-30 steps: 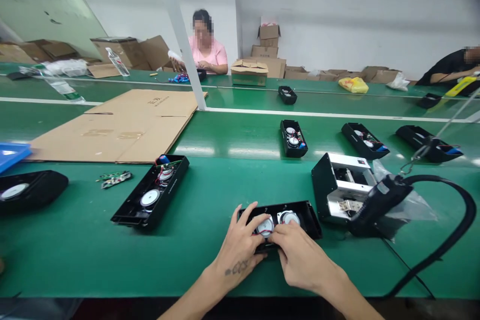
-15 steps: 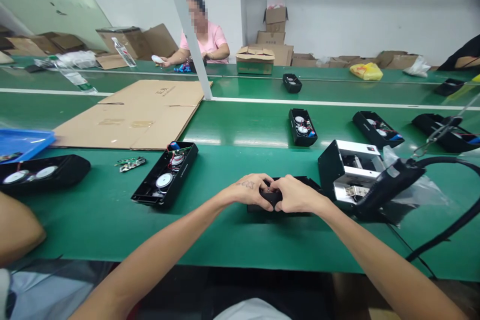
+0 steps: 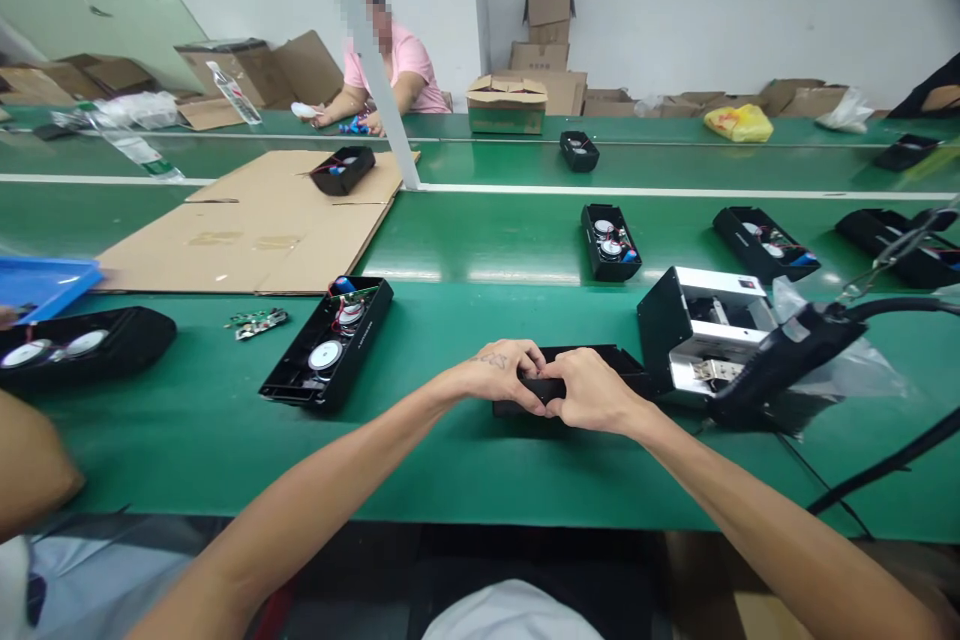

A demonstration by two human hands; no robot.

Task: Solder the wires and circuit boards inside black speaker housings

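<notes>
A black casing [image 3: 622, 368] lies on the green bench in front of me, partly covered by both hands. My left hand [image 3: 511, 372] has its fingers curled over the casing's left part. From the other side, my right hand [image 3: 589, 390] grips the same part, its fingertips nearly meeting the left ones. Inside the casing, what lies beneath the fingers is hidden. To the left stands another open black casing [image 3: 330, 345] with round white-faced parts, red wires and a blue part. Small green circuit boards [image 3: 259, 323] lie beside it.
A black and silver machine [image 3: 701, 335] stands right of my hands, with a black-handled tool [image 3: 787, 365] hanging beside it. Flat cardboard [image 3: 247, 230] lies across the bench. A blue tray [image 3: 45, 285] and a neighbour's arm [image 3: 34, 465] are at left.
A black casing now sits on the cardboard, where none was before. The person in pink has lowered one hand near the blue parts. My hands stay at the casing, with slight finger shifts.
</notes>
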